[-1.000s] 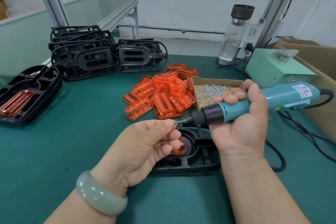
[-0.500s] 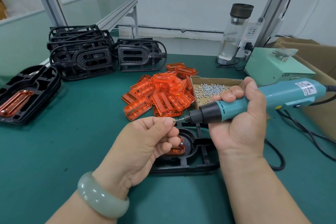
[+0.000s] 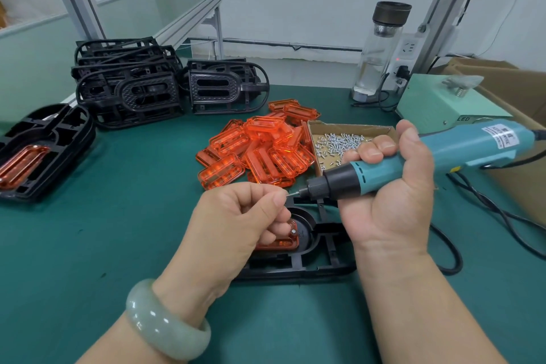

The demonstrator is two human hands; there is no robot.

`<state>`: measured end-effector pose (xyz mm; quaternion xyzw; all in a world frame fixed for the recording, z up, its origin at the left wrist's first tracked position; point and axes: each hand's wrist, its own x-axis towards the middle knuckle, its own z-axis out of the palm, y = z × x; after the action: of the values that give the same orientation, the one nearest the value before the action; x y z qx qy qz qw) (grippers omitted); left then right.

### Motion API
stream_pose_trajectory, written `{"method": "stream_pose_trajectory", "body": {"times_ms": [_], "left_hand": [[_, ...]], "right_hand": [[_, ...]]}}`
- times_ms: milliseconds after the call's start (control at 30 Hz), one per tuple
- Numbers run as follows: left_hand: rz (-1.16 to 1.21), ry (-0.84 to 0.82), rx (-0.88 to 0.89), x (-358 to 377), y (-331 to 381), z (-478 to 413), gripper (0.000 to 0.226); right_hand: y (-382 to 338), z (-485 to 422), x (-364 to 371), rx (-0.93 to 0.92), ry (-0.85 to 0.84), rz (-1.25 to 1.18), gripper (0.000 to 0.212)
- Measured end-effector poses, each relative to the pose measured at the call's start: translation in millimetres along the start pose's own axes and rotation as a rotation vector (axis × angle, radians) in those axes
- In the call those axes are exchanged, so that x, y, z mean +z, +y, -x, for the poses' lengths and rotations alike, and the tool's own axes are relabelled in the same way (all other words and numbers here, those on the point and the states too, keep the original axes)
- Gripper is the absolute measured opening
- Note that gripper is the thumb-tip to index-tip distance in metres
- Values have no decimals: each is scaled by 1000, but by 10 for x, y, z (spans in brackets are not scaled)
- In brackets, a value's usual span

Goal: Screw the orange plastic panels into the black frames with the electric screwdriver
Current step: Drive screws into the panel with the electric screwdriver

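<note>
The right hand [image 3: 390, 195] is wrapped around the barrel of the electric screwdriver [image 3: 461, 151], which lies almost level with its bit [image 3: 295, 194] pointing left. The left hand [image 3: 236, 221] pinches thumb and forefinger together at the bit's tip, apparently loading a screw, though the screw itself is too small to make out. Directly beneath both hands, the black frame [image 3: 310, 269] lies flat on the green mat [image 3: 103, 245] with an orange panel [image 3: 280, 244] seated in it and 1 screw head [image 3: 293, 231] showing at the panel's right end.

The risks, as I judge them:
- The screw could drop off the bit as the tool tips down toward the frame, since nothing but the bit holds it once the fingers let go.
- Fingertips sit right at the bit, so a press of the trigger now could nip them.
- Neither hand steadies the frame, so it may twist under the driver's torque and the panel may shift off its holes.
- Overdriving could crack the orange plastic.
- The cord [image 3: 487, 204] trails close by and could drag the tool off line.

Writing: the pale green box [image 3: 443, 103] behind reads "LED" on its front edge. The white label [image 3: 502, 137] on the screwdriver carries print, but it is too small to read.
</note>
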<state>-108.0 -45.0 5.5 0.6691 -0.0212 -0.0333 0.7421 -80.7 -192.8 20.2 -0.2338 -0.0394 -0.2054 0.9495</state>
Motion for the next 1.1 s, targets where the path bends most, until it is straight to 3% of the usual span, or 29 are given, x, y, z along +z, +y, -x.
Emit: {"method": "stream_pose_trajectory", "body": {"times_ms": [100,267,367,500,700,867,1100], "left_hand": [[-26,6,14,-28,-16,-6,21],[-39,-33,20,-75,-10,-21,10],[-109,-11,41,-156,-5,-46,17],[-592,83,99,-422,-24,-125,16],[-935,-119,-37,-565,-89,-135,22],[-936,-193,-26,-607,-90,-138,37],[-957,-223,8,-437,-157,-122,36]], "right_hand": [[4,5,-5,7,7,0,14],[11,1,-6,1,21,7,15],[-2,-14,-21,-4,34,11,13],[-42,-37,-64,-2,52,8,5],[-54,-50,-86,9,67,43,7],[-34,-41,-83,21,54,80,8],[20,-28,-63,68,24,146,14]]}}
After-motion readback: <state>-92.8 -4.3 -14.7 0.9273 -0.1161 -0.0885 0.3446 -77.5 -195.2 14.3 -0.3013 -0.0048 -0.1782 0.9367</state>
